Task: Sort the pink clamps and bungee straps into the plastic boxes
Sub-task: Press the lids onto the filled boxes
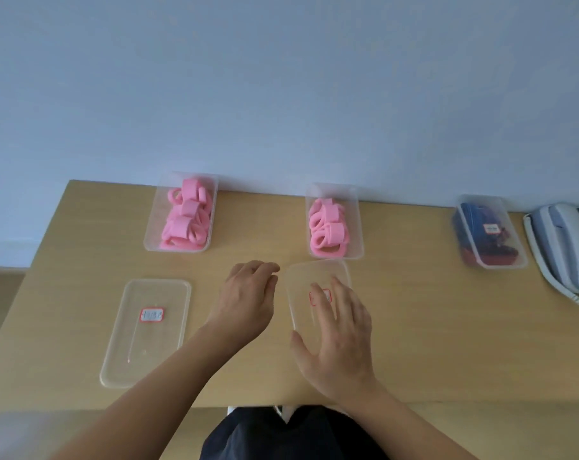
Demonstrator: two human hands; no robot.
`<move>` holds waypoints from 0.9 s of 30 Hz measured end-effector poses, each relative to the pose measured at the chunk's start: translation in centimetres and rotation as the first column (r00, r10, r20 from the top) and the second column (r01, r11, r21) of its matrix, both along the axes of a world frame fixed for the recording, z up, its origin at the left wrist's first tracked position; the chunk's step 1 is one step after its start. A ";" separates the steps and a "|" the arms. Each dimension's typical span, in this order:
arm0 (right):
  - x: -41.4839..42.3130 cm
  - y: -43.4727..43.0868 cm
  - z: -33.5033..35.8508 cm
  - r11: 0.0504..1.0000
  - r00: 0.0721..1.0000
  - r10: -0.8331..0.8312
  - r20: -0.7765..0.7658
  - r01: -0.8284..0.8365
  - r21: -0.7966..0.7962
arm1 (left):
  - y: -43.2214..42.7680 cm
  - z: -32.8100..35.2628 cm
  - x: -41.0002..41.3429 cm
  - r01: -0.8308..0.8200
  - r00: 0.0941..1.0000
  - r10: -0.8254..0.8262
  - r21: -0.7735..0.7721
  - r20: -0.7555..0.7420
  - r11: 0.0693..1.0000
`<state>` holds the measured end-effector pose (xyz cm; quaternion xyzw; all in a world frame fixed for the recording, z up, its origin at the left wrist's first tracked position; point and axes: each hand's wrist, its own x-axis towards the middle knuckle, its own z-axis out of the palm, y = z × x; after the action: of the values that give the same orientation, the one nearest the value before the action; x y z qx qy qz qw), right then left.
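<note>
Two open clear plastic boxes stand at the back of the table. The left box (149,240) and the middle box (357,227) each hold several pink clamps (187,220) (328,232). A third, lidded box (510,247) at the right holds blue and red bungee straps (474,224). A clear lid (301,280) with a red-framed label lies in front of the middle box. My right hand (339,340) rests on it with its fingers spread and straight. My left hand (248,303) hovers just left of that lid, fingers loosely curled, holding nothing.
A second clear labelled lid (149,353) lies flat at the front left of the wooden table (447,343). A grey-white telephone (563,240) sits at the far right edge. A blue-grey wall runs behind the boxes. My dark-clothed lap shows below the front edge.
</note>
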<state>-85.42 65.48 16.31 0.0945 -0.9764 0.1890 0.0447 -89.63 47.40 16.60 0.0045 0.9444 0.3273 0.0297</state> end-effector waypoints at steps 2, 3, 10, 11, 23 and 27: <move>-2.6 0.3 0.9 1.000 0.999 -0.027 -0.029 0.027 0.012 | 0.5 0.8 -1.7 0.011 1.000 -0.011 0.034 -0.013 0.999; -4.2 0.4 1.3 0.998 0.998 -0.049 -0.028 0.050 0.028 | 0.9 1.1 -2.6 0.017 1.000 -0.017 0.045 -0.012 0.999; -14.5 0.3 1.3 0.987 0.992 -0.111 0.057 0.104 0.124 | 3.6 1.8 -10.7 -0.140 0.960 0.099 0.145 0.261 0.979; -15.4 0.2 1.0 0.986 0.992 -0.111 0.066 0.101 0.134 | 4.0 1.8 -12.0 -0.180 0.944 0.119 0.179 0.307 0.967; -18.6 1.5 -2.5 0.983 0.993 -0.046 0.107 0.026 0.184 | 5.3 -0.9 -17.9 -0.599 0.723 0.268 0.385 0.637 0.702; -18.8 1.4 -2.5 0.978 0.990 -0.034 0.136 0.005 0.208 | 5.7 -1.2 -18.5 -0.614 0.694 0.279 0.344 0.664 0.710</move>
<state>-104.21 66.90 13.77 0.0756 -0.9924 0.0919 -0.0314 -108.15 53.06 15.37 -0.3254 0.7269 0.5627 0.2214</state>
